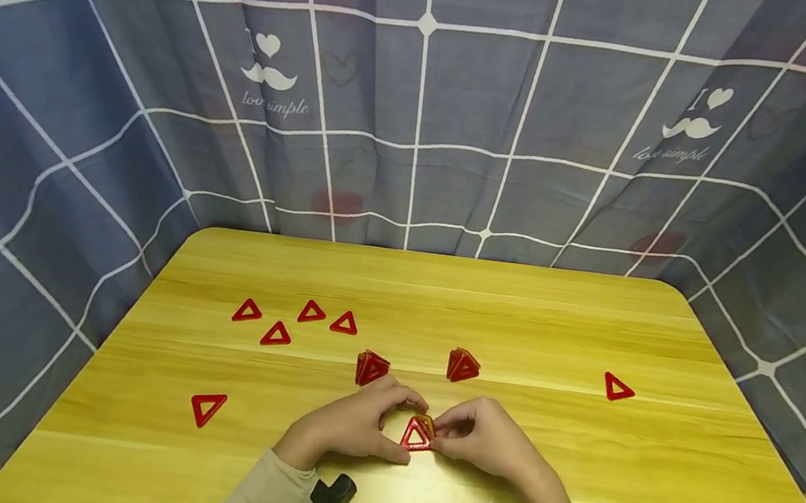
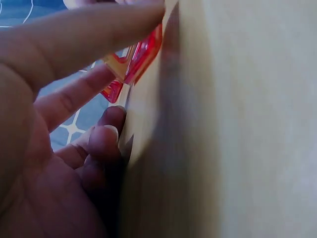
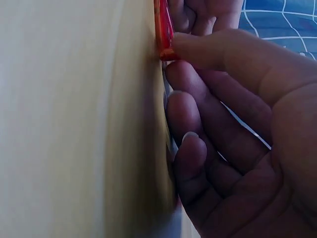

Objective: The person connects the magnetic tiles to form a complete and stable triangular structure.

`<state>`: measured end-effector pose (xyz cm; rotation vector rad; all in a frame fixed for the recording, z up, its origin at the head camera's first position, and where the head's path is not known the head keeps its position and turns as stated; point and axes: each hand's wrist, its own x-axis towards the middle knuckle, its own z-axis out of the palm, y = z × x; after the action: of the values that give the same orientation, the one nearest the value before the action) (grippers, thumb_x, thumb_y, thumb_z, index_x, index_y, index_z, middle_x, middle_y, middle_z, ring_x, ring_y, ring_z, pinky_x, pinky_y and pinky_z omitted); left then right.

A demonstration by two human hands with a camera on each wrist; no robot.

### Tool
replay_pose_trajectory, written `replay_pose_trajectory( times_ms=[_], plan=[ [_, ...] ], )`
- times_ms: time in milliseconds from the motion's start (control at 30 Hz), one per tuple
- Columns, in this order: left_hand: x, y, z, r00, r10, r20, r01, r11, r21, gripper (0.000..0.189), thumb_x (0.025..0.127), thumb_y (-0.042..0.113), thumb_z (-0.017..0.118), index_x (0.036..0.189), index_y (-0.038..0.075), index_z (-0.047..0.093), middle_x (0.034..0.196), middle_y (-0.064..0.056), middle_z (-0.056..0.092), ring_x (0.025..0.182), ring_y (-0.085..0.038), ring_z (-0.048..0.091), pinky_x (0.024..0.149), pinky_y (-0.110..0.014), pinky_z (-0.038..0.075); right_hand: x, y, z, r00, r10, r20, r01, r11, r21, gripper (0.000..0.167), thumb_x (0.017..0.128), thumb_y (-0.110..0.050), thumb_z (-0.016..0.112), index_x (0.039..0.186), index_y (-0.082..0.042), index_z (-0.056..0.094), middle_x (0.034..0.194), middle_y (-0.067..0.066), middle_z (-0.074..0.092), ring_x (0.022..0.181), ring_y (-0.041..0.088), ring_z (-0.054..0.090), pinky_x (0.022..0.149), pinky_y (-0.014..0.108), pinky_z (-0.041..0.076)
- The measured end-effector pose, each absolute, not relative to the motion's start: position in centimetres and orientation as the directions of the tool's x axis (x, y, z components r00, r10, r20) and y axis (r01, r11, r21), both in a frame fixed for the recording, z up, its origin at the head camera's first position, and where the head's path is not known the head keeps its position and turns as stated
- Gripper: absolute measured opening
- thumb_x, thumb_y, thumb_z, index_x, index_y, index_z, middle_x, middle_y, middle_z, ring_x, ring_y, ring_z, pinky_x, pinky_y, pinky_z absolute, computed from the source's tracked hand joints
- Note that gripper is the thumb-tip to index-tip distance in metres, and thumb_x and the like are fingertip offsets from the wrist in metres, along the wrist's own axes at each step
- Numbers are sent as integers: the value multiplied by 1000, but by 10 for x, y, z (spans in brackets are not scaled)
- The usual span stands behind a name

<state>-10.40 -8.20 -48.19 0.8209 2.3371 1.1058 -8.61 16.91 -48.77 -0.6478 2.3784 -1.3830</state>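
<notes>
At the front middle of the table, a red triangular magnetic tile (image 1: 416,436) leans together with an orange tile (image 1: 425,424), forming a small raised shape. My left hand (image 1: 355,423) holds this shape from the left, thumb at its lower corner and index finger behind. In the left wrist view the thumb crosses in front of the red tile (image 2: 144,57). From the other side my right hand (image 1: 489,441) pinches the right edge between thumb and fingers. The right wrist view shows the thumb tip on a red and orange corner (image 3: 169,52), with the other fingers curled near the tabletop.
Two raised clusters of red tiles, the left cluster (image 1: 372,369) and the right cluster (image 1: 464,365), stand beyond my hands. Several flat red triangles (image 1: 276,334) lie at the back left. One triangle (image 1: 207,409) lies left, another (image 1: 617,387) far right. A curtain (image 1: 453,191) hangs behind the table.
</notes>
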Motion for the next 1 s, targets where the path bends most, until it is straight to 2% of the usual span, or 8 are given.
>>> replay_pose_trajectory(
  times_ms=[133,267,367,567,767,1000],
  plan=[
    [-104,-80,-482,-716,689,-112,359,502,787,54,80,30,88,128,29,63,119,7,47,85,-12,47,75,-28,44,-86,170,-487,-849,-527,-35,-231,430,-873,10,87,-14,81,96,-10,81,87,-8,73,75,9,64,66,26,54],
    [-104,-78,-484,-698,713,-72,412,482,773,57,80,28,87,131,28,61,126,12,47,107,-9,48,93,-32,43,-86,172,-488,-847,-531,-23,-238,417,-877,10,86,-13,82,96,-10,81,88,-3,74,76,9,64,67,27,54],
    [-104,-78,-486,-680,731,-60,424,459,781,55,82,27,86,131,27,61,129,16,50,117,-8,47,99,-34,41,-85,172,-489,-842,-540,-9,-254,411,-876,11,85,-12,82,96,-9,82,89,1,74,77,8,65,68,27,54],
    [-105,-83,-488,-671,738,-71,380,424,822,43,85,26,84,124,28,66,120,18,56,105,-8,52,90,-28,44,-84,168,-490,-841,-541,2,-272,419,-866,11,84,-13,83,95,-11,82,88,-4,73,77,9,65,67,27,54],
    [-105,-82,-488,-681,728,-74,394,451,801,47,82,34,86,125,29,68,114,18,56,105,-6,51,92,-30,43,-84,168,-488,-871,-491,-8,-261,477,-839,8,83,-17,84,90,-16,80,80,-11,69,68,8,60,61,27,51],
    [-106,-80,-488,-669,738,-89,384,445,809,50,83,33,85,129,28,68,111,15,55,106,-5,51,96,-31,42,-88,182,-481,-899,-438,-12,-237,508,-828,12,84,-18,83,94,-13,78,80,-7,68,71,12,62,62,28,52]
  ],
)
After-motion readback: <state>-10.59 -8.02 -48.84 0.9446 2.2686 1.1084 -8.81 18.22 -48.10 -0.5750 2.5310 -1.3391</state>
